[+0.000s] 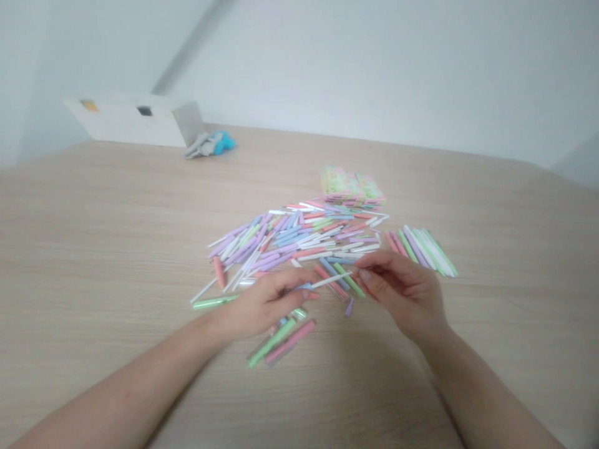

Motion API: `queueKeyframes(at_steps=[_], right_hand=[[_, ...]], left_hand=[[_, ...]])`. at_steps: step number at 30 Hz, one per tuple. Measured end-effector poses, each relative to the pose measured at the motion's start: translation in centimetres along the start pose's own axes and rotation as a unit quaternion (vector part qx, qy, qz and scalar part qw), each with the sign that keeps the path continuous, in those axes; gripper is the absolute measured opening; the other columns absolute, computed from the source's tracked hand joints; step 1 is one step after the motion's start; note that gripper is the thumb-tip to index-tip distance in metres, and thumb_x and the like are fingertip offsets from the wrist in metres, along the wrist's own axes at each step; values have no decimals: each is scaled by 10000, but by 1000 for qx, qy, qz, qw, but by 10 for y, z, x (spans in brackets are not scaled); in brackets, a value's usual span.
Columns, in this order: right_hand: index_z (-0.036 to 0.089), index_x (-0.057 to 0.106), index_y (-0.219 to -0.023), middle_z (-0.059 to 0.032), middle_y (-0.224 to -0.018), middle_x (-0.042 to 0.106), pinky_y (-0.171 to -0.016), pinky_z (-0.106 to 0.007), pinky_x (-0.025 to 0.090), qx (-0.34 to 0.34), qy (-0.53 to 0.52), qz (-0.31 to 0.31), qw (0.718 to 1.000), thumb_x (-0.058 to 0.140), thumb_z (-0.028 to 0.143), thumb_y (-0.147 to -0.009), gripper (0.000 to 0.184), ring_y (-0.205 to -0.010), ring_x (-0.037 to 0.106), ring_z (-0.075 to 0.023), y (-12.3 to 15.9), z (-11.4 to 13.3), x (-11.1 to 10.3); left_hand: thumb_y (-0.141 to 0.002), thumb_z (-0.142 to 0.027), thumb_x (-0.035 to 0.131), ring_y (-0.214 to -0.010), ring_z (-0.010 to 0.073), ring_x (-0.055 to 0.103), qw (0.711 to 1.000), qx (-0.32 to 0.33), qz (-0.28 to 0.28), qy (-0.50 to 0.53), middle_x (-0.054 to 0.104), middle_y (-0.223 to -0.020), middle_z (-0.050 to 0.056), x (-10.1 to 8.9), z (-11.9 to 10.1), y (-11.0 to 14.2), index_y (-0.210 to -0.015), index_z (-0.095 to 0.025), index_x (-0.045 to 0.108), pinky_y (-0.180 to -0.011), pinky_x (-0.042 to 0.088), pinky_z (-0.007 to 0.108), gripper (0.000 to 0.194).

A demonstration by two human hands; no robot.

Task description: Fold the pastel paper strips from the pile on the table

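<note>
Fingers of my right hand [397, 293] pinch one end of a thin white stick [331, 280], and my left hand [264, 305] curls nearly shut around the other end, over a bit of blue stick [304, 285]. Both hands sit at the near edge of a loose heap of pastel paper sticks [290, 240] on the wooden bench [93, 249]. A neat row of sticks [421, 252] lies right of the heap, a few loose sticks [281, 342] lie just nearer me, green-and-pink packets [350, 187] lie beyond, and a white box [135, 118] and gray-blue cloth [210, 144] sit at the far edge.
</note>
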State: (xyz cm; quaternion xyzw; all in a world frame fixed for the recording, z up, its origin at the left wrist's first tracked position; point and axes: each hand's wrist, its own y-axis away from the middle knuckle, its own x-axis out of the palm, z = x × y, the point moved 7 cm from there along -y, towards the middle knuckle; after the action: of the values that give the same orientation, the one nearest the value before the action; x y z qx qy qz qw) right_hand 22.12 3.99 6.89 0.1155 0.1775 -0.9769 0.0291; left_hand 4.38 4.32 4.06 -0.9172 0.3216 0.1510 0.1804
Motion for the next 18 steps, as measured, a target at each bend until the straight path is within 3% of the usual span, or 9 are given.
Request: queueKeyframes(at_steps=[12, 18], right_hand=[[199, 664, -839, -28, -739, 651, -592, -242, 489, -52, 78, 54, 994, 613, 197, -803, 62, -683, 606, -142, -1, 15, 8], [178, 663, -804, -22, -703, 648, -592, -243, 477, 0, 89, 115, 989, 612, 188, -795, 53, -650, 588, -135, -2, 2, 18]], left_hand=[[-935, -263, 413, -930, 157, 588, 999, -16, 30, -19, 642, -1051, 50, 2, 0, 1, -1172, -199, 585, -862, 461, 281, 300], [-938, -249, 403, -908, 155, 596, 998, -22, 48, -36, 646, -1071, 49, 5, 1, 2, -1201, -212, 561, -843, 469, 283, 309]])
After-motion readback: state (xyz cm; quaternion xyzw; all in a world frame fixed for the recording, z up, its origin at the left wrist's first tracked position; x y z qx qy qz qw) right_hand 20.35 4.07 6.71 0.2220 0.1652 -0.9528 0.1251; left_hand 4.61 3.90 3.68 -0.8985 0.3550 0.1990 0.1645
